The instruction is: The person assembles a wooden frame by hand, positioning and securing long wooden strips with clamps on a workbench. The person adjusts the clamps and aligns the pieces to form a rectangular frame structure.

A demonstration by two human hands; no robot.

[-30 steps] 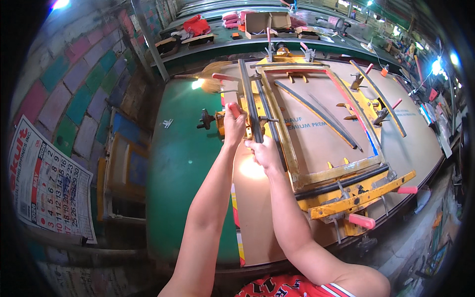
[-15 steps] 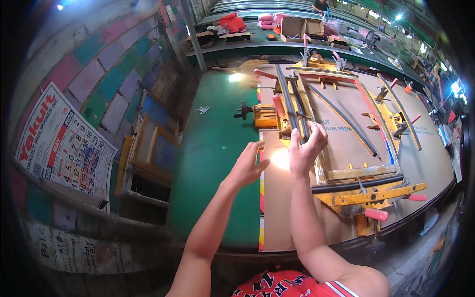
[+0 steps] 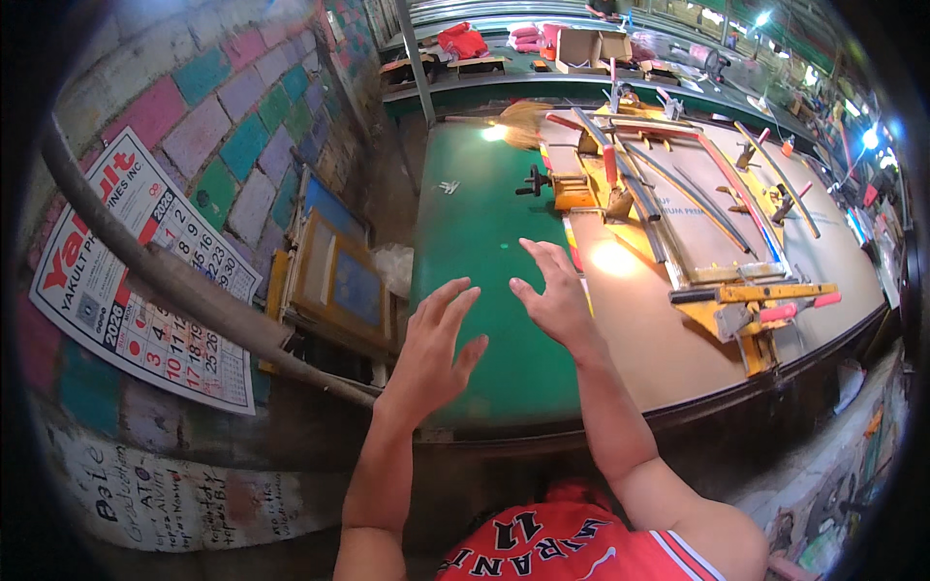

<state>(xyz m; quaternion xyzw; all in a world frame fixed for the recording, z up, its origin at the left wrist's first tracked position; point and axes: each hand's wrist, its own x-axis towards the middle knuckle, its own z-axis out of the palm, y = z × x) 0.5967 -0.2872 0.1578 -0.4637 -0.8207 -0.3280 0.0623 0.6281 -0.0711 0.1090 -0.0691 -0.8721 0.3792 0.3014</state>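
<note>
My left hand point(image 3: 434, 344) is raised above the near part of the green tabletop point(image 3: 460, 232), fingers spread and holding nothing. To its right, my right hand point(image 3: 557, 295) hovers near the edge of the brown cardboard sheet point(image 3: 630, 324), also open and bare. Beyond my right hand stands a yellow clamp point(image 3: 576, 192) with a black screw knob and an upright red handle. Dark bars point(image 3: 630, 174) lie beside it, along the left side of a rectangular frame point(image 3: 722, 275). Another yellow clamp point(image 3: 751, 320) with red handles sits at the frame's near side.
A broom head point(image 3: 523, 121) lies at the table's far edge. On the left, framed panels point(image 3: 334, 271) lean near a painted block wall with a calendar point(image 3: 145, 271). A grey pole point(image 3: 194, 286) slants across the left. Open cardboard boxes point(image 3: 593, 50) stand on the table behind.
My right hand has left the dark bars and drawn back left over the green surface. My left hand has shifted left and nearer to me. The view has turned leftward.
</note>
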